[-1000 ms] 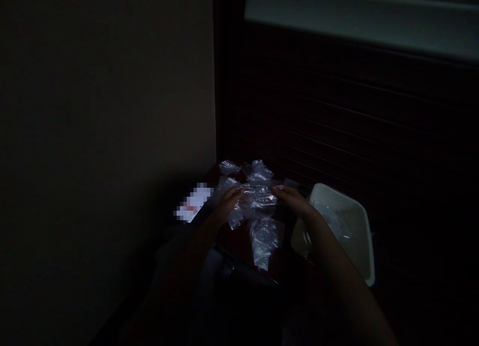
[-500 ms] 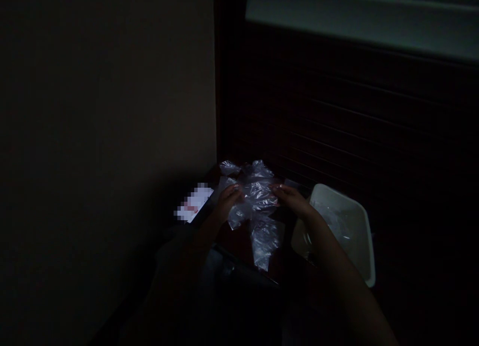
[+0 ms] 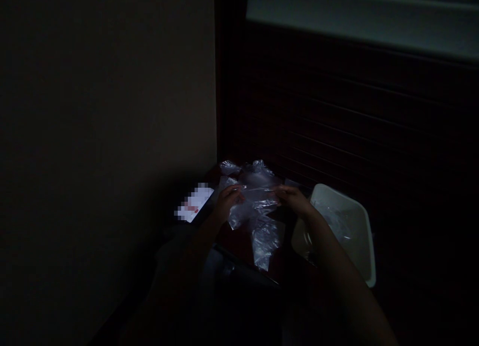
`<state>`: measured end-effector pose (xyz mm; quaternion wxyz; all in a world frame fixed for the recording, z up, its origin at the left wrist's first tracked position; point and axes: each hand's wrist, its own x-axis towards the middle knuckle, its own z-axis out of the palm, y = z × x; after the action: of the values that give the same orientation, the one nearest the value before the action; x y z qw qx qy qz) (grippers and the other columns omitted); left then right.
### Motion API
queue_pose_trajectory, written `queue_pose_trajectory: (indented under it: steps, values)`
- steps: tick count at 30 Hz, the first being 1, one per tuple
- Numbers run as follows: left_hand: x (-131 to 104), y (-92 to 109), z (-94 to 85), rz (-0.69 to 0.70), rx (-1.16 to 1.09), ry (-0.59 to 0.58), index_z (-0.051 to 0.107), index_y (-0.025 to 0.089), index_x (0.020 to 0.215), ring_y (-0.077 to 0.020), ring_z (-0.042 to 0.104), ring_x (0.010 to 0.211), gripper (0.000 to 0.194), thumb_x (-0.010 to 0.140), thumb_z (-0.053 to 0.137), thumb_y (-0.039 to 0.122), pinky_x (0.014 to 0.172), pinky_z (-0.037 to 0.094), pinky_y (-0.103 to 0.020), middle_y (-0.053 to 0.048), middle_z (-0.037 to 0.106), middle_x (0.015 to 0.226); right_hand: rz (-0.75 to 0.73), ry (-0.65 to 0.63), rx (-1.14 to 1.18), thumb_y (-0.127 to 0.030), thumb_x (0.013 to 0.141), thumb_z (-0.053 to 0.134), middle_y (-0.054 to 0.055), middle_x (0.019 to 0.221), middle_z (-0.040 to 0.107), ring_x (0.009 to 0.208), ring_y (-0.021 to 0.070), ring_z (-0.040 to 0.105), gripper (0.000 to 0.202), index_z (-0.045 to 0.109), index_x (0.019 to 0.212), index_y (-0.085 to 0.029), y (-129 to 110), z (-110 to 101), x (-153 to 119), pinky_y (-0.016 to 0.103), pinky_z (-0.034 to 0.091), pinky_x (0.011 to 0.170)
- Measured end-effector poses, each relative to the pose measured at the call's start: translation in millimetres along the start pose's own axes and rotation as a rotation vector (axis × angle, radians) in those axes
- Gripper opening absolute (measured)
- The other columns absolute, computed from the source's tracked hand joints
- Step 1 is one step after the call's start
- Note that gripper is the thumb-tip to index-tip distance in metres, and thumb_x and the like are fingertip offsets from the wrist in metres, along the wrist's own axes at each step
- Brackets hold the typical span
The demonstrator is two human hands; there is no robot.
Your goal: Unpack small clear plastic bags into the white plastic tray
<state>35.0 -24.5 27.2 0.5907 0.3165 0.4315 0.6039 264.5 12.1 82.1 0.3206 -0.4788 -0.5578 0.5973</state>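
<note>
The view is very dark. A clear plastic bag is stretched between my two hands above a dark red surface. My left hand pinches its left side, fingers closed. My right hand grips its right side with thumb and fingers together. Under and around the held bag lie several more crumpled clear bags, one of them nearer to me and a small one at the back left.
A pale plastic basin with clear plastic in it stands to the right, partly behind my right forearm. A lit phone lies left of my left hand. A plain wall rises at the left, dark slatted panelling behind.
The plastic between my hands has changed shape and looks smoother and more spread out. Both hands have shifted only slightly. The basin and phone have not moved.
</note>
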Motion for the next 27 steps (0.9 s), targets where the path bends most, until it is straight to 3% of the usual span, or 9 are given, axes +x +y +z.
queue_pose_trajectory:
  steps: [6,12,17,22,25,27]
  values:
    - [3.3,1.4,-1.9,-0.048,-0.049,-0.013,0.064,0.016,0.085,-0.0155,0.058,0.055,0.022,0.066,0.062,0.026,0.054,0.045,-0.027,0.0,0.06,0.055,0.016,0.019,0.014,-0.043,0.058,0.071,0.002,0.068,0.064,0.057,0.011,0.053,0.028,0.069,0.071,-0.018,-4.7,2.8,-2.2,0.026,0.045,0.056]
    - [3.3,6.0,-2.5,-0.105,-0.129,-0.022,0.059,0.016,0.07,-0.0134,0.058,0.052,0.007,0.064,0.057,0.019,0.051,0.045,-0.024,-0.001,0.062,0.059,0.066,0.046,0.022,-0.032,0.059,0.067,0.002,0.072,0.064,0.065,0.0131,0.055,0.015,0.068,0.067,-0.019,-9.2,5.5,-3.1,0.026,0.046,0.059]
    - [2.4,7.7,0.4,-0.149,-0.184,0.016,0.055,0.016,0.068,-0.0163,0.061,0.057,0.015,0.071,0.056,0.031,0.053,0.048,-0.027,-0.004,0.063,0.061,0.072,0.01,0.041,-0.028,0.062,0.063,0.002,0.079,0.066,0.072,0.0139,0.058,0.014,0.069,0.07,-0.019,-9.9,5.4,-2.3,0.025,0.047,0.064]
    - [2.4,8.0,3.1,-0.138,-0.071,0.072,0.059,0.015,0.067,-0.0166,0.06,0.061,0.026,0.071,0.057,0.041,0.053,0.048,-0.027,-0.004,0.063,0.065,0.114,-0.005,0.153,-0.048,0.072,0.057,0.005,0.082,0.068,0.071,0.0157,0.06,0.032,0.069,0.076,-0.019,-10.2,5.1,-0.3,0.027,0.048,0.066]
    - [1.3,6.1,2.8,-0.063,0.006,0.051,0.06,0.016,0.072,-0.0164,0.061,0.065,0.019,0.064,0.065,0.032,0.055,0.048,-0.026,-0.003,0.065,0.071,0.132,0.01,0.124,-0.062,0.073,0.049,0.007,0.081,0.068,0.071,0.017,0.061,0.048,0.067,0.077,-0.017,-10.5,5.1,-0.3,0.029,0.048,0.065]
    - [0.8,4.2,2.3,-0.019,0.041,0.031,0.059,0.016,0.072,-0.016,0.061,0.066,0.019,0.059,0.07,0.026,0.055,0.048,-0.025,-0.002,0.065,0.071,0.09,0.041,0.062,-0.057,0.069,0.059,0.005,0.082,0.067,0.072,0.0161,0.06,0.041,0.067,0.082,-0.018,-8.9,4.8,-0.5,0.027,0.047,0.065]
